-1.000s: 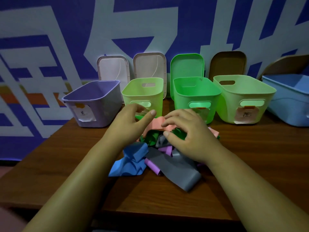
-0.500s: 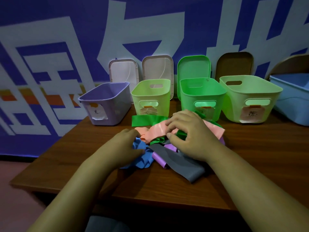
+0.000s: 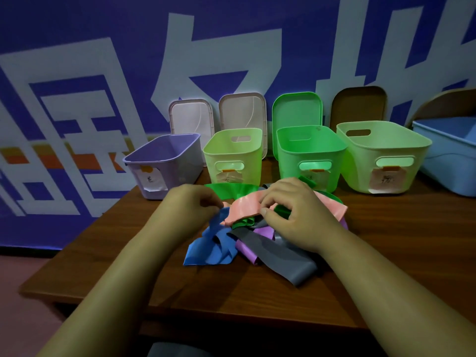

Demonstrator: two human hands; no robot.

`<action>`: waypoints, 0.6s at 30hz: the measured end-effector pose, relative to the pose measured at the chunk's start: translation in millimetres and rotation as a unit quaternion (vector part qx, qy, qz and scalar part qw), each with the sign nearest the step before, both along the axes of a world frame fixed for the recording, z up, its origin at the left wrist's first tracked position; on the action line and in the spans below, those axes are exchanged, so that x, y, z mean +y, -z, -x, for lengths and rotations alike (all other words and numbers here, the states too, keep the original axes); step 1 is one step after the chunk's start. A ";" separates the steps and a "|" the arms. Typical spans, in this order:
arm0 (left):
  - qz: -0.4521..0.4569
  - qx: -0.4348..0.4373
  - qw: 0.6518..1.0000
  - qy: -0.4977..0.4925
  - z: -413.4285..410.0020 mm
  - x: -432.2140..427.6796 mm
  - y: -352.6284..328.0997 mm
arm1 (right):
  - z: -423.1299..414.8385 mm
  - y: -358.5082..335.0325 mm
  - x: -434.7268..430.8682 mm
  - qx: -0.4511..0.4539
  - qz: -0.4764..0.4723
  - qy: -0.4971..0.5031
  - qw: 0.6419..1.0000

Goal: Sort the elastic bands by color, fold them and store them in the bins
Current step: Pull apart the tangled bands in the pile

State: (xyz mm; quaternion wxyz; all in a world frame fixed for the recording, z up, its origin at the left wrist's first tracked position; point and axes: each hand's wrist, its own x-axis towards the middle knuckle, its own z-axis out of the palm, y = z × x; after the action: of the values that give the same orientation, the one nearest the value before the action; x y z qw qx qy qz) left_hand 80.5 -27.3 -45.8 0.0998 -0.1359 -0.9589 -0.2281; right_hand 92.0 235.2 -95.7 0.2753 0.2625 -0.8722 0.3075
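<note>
Closest to the camera, both forearms reach in over the front edge of the wooden table. The pile of elastic bands sits mid-table: the grey band sprawls nearest, the blue band is crumpled to its left, and the purple band peeks out between them.

The right hand is on top of the pile, thumb under and fingers over the pink band, pinching it. The left hand has its fingers curled in right where the pink end meets the top of the blue one. Honestly can't tell which it's got, or if it's actually gripping.

The green band lies flat just behind the hands.

Then there's the row of bins, all looking empty: purple bin, light green bin, green bin, bigger pale green bin, and blue bin at the far right. The lids lean on the blue-and-white wall behind.
</note>
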 end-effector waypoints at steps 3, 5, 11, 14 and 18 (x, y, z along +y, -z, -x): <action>-0.063 0.067 0.996 0.001 1.4 5.4 -19.3 | -2.5 -1.8 -0.5 -0.021 0.012 -0.002 1.000; -0.154 0.074 0.985 0.021 -0.1 15.9 -37.9 | -5.4 -3.6 0.5 -0.043 0.031 0.007 0.999; -0.386 -0.016 0.913 0.135 3.7 74.2 -87.4 | -10.2 -8.1 3.3 -0.099 0.198 -0.018 0.975; -0.460 -0.045 0.875 0.145 14.6 105.3 -98.5 | -11.2 -13.0 4.6 -0.110 0.341 -0.048 0.932; -0.493 -0.111 0.846 0.168 33.3 134.0 -98.2 | -8.8 -18.9 9.6 -0.136 0.495 -0.055 0.856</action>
State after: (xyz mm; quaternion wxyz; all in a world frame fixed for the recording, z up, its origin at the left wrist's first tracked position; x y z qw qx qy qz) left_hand 47.2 106.8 52.4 0.0069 -0.2020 -0.6873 -0.6977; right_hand 100.7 244.8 -76.8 0.2302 0.0945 -0.6179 0.7459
